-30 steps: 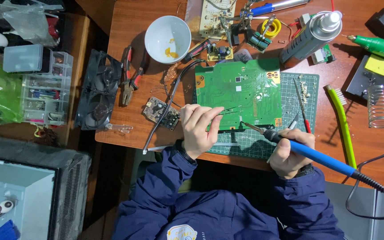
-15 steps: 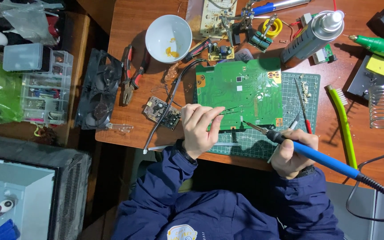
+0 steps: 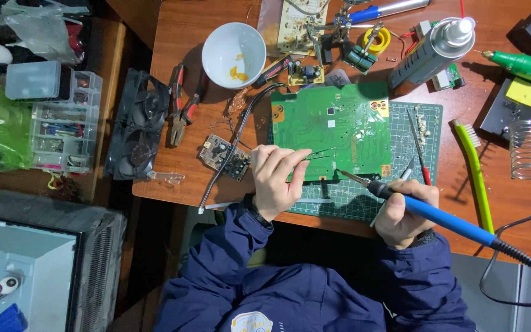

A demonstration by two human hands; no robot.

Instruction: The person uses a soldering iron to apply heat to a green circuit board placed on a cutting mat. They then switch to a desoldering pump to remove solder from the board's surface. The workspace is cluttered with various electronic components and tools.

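Observation:
A large green circuit board (image 3: 333, 126) lies on a green cutting mat (image 3: 428, 178) on the wooden table. My left hand (image 3: 276, 178) rests on the board's near left corner and pinches a thin wire or tweezers whose tip points right across the board. My right hand (image 3: 402, 212) grips a blue-handled soldering iron (image 3: 437, 215). Its metal tip (image 3: 346, 176) is at the board's near edge, just right of my left fingers. The iron's black cord (image 3: 511, 264) loops off to the right.
A white bowl (image 3: 233, 52), pliers (image 3: 182, 104), a small circuit board (image 3: 224, 157), a black fan (image 3: 136, 126) and parts boxes (image 3: 59, 120) lie left. A spray can (image 3: 431, 52), green brush (image 3: 477, 175), coiled iron stand (image 3: 527, 150) and tweezers (image 3: 418, 144) lie right.
Both hands stay almost still. The soldering iron's tip has crept slightly left along the board's near edge toward my left fingers.

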